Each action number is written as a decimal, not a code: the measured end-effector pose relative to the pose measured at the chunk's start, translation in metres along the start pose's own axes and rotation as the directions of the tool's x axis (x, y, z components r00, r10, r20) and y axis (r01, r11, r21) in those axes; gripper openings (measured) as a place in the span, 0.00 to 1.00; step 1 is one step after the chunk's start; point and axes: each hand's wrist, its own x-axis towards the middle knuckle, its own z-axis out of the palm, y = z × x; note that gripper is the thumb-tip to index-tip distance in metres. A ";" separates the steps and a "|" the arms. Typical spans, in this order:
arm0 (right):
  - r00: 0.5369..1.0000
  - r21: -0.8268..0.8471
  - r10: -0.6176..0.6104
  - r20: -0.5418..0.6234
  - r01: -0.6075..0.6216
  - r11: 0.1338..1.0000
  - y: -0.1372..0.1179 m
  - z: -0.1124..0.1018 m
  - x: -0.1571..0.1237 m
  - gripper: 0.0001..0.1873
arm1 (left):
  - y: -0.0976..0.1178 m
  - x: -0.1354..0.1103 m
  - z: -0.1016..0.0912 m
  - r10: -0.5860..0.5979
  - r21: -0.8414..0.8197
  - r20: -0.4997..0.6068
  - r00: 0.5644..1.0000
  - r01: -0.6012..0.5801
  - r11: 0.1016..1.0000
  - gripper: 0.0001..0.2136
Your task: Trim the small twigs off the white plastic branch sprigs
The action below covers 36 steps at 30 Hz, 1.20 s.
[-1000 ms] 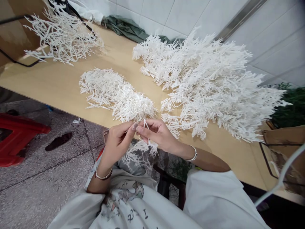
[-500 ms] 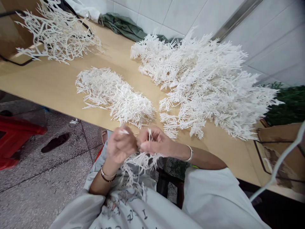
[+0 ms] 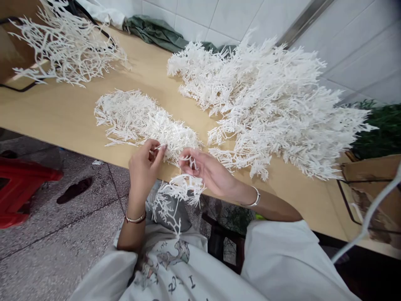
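Note:
My right hand (image 3: 206, 169) is closed on a white plastic branching sprig (image 3: 175, 194) that hangs down over my lap. My left hand (image 3: 144, 165) sits just left of it at the table's front edge, thumb and fingers pinched on a small white plastic piece (image 3: 161, 147). Right behind both hands lies a small pile of short white pieces (image 3: 140, 123) on the wooden table (image 3: 62, 113). A much larger heap of white branching sprigs (image 3: 269, 104) covers the table to the right.
A third bunch of white sprigs (image 3: 62, 50) lies at the far left by a black wire frame. A green cloth (image 3: 153, 33) rests against the tiled wall. A red stool (image 3: 21, 184) stands on the floor left; a cardboard box (image 3: 372, 188) stands right.
My hands were pressed together on the sprig; now they have come apart. The left hand has moved up toward the small pile with a broken-off piece, and the right keeps the sprig.

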 end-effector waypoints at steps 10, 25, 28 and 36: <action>0.992 0.049 0.061 -0.110 -0.056 0.997 -0.008 -0.002 0.001 0.05 | -0.004 0.012 -0.013 0.102 0.051 0.036 0.994 -0.104 0.993 0.14; 0.998 -0.111 -0.059 0.017 0.061 0.992 0.000 0.003 -0.007 0.06 | 0.021 -0.039 -0.020 0.216 -0.453 0.517 0.828 0.051 0.890 0.04; 0.974 -0.337 -0.200 0.109 0.225 0.914 0.002 0.004 -0.009 0.09 | 0.019 -0.041 -0.014 0.138 -0.454 0.511 0.849 0.129 0.882 0.06; 0.917 -0.684 -0.350 0.193 0.381 0.623 0.000 0.006 -0.017 0.19 | 0.018 -0.046 -0.017 0.223 -0.452 0.477 0.850 0.020 0.892 0.11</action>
